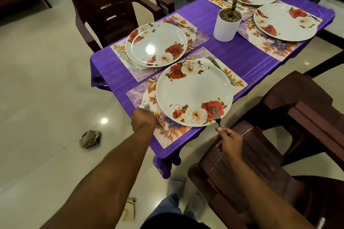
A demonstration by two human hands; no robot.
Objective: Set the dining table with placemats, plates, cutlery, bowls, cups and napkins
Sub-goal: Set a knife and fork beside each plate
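A person lays forks at the near place setting of a table covered in purple cloth [219, 50].

The left hand [143, 120] grips a silver metal fork [145, 105] on the floral placemat [168, 132], just left of the near white round plate with red roses [194, 92]. The right hand [229, 140] pinches a second silver fork [216, 116] by its handle, tines over the plate's near rim. Three more rose plates sit farther off, around a white potted plant [227, 24].
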